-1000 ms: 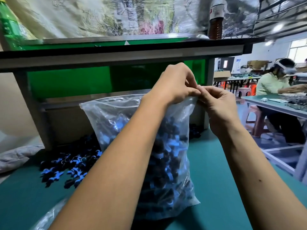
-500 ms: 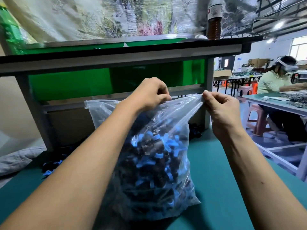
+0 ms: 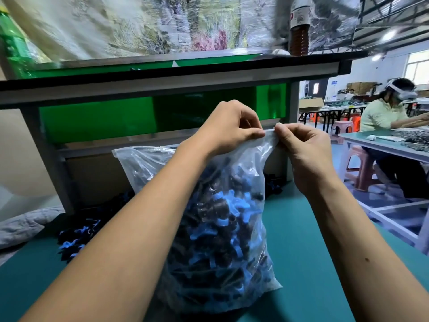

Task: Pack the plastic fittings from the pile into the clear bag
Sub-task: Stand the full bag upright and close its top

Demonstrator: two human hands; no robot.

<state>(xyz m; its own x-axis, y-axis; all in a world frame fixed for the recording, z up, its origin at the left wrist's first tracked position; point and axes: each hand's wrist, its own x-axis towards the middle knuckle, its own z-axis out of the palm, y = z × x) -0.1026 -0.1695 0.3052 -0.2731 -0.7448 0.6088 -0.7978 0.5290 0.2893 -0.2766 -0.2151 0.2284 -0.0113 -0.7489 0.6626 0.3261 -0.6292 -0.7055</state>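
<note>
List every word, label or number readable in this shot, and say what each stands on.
No text can be read.
Bottle label on the shelf: red print, too blurred.
Blue wall sign far right: too small.
Clear bag, pinched by left hand and right hand: no print visible.

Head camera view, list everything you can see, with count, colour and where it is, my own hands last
clear bag: one, transparent, upright on the table, centre.
plastic fittings: many, black and blue, filling the bag.
pile: one heap of black and blue fittings, left of the bag under the shelf.
table: one, teal top.
shelf: one, grey frame with green panel, behind the bag.
bottle: one, brown, on the shelf, right end.
grey cloth: one, far left.
person: one, seated at another table, far right.
stools: pink, several, right.
left hand: pinches the bag's top edge.
right hand: pinches the same edge, right corner.
</note>
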